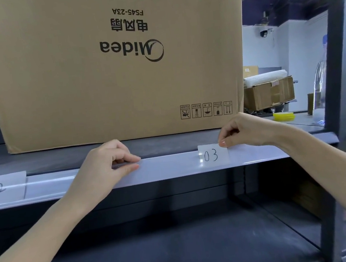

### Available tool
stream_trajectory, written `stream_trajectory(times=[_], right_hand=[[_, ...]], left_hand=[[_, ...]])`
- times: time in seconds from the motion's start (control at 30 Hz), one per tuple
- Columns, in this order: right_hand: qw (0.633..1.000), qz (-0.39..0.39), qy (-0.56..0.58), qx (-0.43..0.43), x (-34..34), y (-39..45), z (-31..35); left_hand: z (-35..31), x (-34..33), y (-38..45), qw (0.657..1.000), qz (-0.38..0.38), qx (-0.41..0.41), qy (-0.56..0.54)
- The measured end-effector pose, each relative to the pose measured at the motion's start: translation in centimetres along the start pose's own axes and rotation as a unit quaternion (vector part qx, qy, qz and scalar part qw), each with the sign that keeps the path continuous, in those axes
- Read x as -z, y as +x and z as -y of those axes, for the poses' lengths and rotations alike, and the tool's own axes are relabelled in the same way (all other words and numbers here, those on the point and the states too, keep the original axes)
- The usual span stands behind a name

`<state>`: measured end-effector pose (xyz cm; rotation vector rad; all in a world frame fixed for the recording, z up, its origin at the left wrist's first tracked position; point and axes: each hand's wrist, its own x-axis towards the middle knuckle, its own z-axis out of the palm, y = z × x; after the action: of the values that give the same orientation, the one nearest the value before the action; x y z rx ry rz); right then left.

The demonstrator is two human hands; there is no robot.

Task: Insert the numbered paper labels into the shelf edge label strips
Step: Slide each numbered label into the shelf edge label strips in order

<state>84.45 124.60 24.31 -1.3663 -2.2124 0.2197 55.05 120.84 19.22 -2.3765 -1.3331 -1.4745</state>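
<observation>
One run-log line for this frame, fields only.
step: seating label 03 in label strip | right hand: pinching label's top edge | left hand: pinching strip | label 02: in strip

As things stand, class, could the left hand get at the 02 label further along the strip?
Probably yes. The left hand pinches the label strip, and the 02 label sits on its own side, with nothing between them.

labels: 2 in strip, maybe 2 below | hands: 2 | boxes: 2
</observation>
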Motion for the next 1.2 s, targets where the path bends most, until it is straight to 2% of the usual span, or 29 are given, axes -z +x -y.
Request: stream_trajectory(times=[0.27, 0.47, 0.53, 0.67, 0.8, 0.93, 1.07, 1.2], right_hand=[[0.999, -0.048, 0.018, 0.004, -0.7, -0.5, -0.2], [0.973, -0.219, 0.065, 0.042, -1.5, -1.6, 0.0], [0.965, -0.244, 0.079, 0.051, -2.1, -2.1, 1.1], [0.974, -0.202, 0.071, 0.076, -4.9, -3.6, 3.9], [0.980, -0.166, 0.096, 0.061, -8.9, -4.6, 8.2], [0.985, -0.104, 0.138, 0.024, -15.1, -6.0, 13.0], [0.991, -0.041, 0.128, 0.008, -21.4, -7.4, 17.5], [0.991, 0.011, 0.133, -0.004, -25.7, -7.9, 20.3]], left_hand=[[-0.3, 0.1, -0.1, 1.000, 0.007, 0.018, 0.000], [-0.9, 1.7, -1.4, 0.998, -0.056, 0.015, 0.000], [-1.3, 2.9, -2.5, 0.998, -0.065, 0.016, 0.004], [-1.0, 5.9, -5.6, 0.998, -0.056, 0.033, 0.014], [1.0, 9.5, -9.9, 0.997, -0.046, 0.061, 0.020], [5.5, 14.5, -16.0, 0.995, 0.002, 0.096, 0.039], [9.8, 19.4, -21.0, 0.984, 0.015, 0.165, 0.064], [12.0, 22.1, -23.8, 0.978, 0.034, 0.194, 0.070]])
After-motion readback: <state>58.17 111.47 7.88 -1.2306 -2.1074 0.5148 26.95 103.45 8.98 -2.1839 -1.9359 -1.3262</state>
